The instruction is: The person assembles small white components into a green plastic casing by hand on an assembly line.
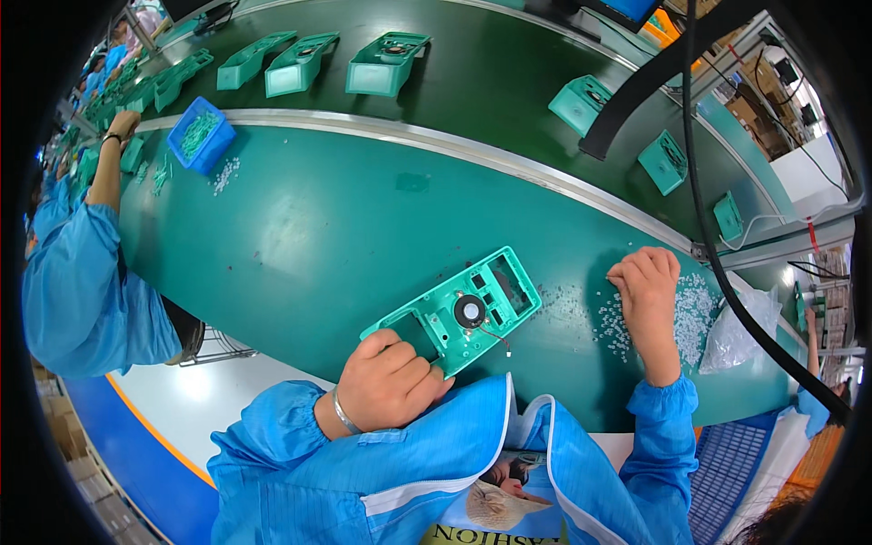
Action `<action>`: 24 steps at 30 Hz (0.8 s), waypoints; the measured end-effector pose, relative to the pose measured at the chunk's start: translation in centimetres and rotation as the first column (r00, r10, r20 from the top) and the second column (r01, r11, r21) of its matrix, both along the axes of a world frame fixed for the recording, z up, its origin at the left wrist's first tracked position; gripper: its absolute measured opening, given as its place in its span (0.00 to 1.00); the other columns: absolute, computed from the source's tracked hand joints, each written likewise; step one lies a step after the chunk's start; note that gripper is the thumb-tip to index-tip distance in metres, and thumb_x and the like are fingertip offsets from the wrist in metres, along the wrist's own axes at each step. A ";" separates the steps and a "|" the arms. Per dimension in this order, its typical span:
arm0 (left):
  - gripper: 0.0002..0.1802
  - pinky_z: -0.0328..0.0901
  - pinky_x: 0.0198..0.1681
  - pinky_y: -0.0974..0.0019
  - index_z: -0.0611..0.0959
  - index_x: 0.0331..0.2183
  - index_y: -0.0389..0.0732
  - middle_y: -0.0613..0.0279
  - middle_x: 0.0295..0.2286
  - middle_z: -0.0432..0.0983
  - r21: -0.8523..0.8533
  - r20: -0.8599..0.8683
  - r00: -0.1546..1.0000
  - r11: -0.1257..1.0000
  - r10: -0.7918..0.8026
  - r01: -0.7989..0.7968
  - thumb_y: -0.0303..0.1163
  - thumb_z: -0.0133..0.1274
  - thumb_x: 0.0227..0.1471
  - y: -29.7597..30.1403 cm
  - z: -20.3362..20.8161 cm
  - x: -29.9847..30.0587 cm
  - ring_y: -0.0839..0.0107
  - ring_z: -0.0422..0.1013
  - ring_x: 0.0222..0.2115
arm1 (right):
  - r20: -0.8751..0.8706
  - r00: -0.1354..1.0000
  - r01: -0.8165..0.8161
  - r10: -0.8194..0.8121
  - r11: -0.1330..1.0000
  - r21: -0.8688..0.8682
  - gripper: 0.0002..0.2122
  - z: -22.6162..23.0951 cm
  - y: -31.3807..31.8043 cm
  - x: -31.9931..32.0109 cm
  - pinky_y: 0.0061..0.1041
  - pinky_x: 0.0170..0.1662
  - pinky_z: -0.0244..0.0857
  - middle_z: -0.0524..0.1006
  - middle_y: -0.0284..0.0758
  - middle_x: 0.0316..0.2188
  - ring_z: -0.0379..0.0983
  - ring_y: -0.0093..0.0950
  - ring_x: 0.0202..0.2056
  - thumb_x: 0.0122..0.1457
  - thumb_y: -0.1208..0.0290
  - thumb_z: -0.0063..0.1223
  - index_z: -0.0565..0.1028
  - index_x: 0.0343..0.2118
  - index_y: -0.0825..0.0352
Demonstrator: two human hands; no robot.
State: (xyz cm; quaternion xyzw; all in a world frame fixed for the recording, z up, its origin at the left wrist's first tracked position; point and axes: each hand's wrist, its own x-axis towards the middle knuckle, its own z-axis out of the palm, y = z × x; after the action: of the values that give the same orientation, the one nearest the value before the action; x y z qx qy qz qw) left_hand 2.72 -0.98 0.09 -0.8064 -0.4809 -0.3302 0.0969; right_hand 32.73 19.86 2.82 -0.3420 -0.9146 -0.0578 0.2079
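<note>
A green plastic housing (440, 338) lies at a slant on the table in front of me, with a round black speaker (470, 312) set in it. Thin wires run from the speaker to a small white connector (508, 353) over the housing's edge. My left hand (389, 381) is closed around the near left end of the housing. To the right, my right hand (647, 295) is above scattered small whitish pieces (692, 313), its fingers pinched together. Whatever may be between those fingertips is hidden.
A clear plastic bag (740, 331) lies right of the pieces. Beyond the metal rail (381, 127), several green housings (386, 65) sit on a dark green belt. A blue bin (202, 134) of green parts stands far left, near a co-worker's arm (107, 177). A black cable (727, 282) crosses the right side.
</note>
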 end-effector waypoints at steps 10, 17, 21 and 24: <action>0.10 0.63 0.33 0.64 0.80 0.23 0.43 0.70 0.19 0.67 -0.049 -0.009 0.997 0.996 -0.072 0.071 0.33 0.66 0.45 0.2 0.4 -1.1 0.71 0.65 0.22 | -0.235 0.868 -0.497 0.438 0.764 -0.412 0.07 2.5 -4.7 -8.6 0.39 0.54 0.60 0.77 0.29 0.34 0.71 0.36 0.44 0.48 0.75 0.65 0.78 0.30 0.60; 0.10 0.62 0.30 0.64 0.81 0.23 0.43 0.70 0.18 0.65 -0.035 0.003 0.996 0.995 -0.092 0.092 0.34 0.67 0.42 0.3 0.2 -1.0 0.71 0.64 0.22 | -0.233 0.829 -0.552 0.509 0.677 -0.487 0.07 2.1 -5.7 -10.7 0.38 0.54 0.61 0.76 0.27 0.32 0.71 0.32 0.43 0.44 0.74 0.68 0.80 0.28 0.61; 0.10 0.62 0.30 0.64 0.81 0.24 0.43 0.70 0.18 0.65 -0.035 0.011 0.996 0.996 -0.084 0.084 0.34 0.67 0.41 0.3 0.2 -0.9 0.71 0.64 0.22 | -0.192 0.818 -0.562 0.542 0.684 -0.464 0.07 2.3 -5.6 -10.7 0.38 0.54 0.61 0.76 0.27 0.32 0.71 0.32 0.43 0.45 0.75 0.66 0.80 0.28 0.61; 0.10 0.62 0.30 0.64 0.81 0.24 0.43 0.70 0.18 0.66 -0.038 0.007 0.996 0.996 -0.083 0.084 0.34 0.67 0.40 0.3 0.2 -1.0 0.71 0.64 0.22 | -0.173 0.815 -0.560 0.552 0.677 -0.478 0.05 2.7 -5.8 -10.7 0.39 0.57 0.59 0.75 0.30 0.34 0.71 0.33 0.44 0.49 0.77 0.59 0.79 0.30 0.62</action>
State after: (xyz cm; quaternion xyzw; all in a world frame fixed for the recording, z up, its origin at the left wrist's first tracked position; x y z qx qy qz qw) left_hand 1.75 -0.71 0.30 -0.8267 -0.4533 -0.3267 0.0662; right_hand 22.04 14.09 5.53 -0.0905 -0.9550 0.2535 0.1245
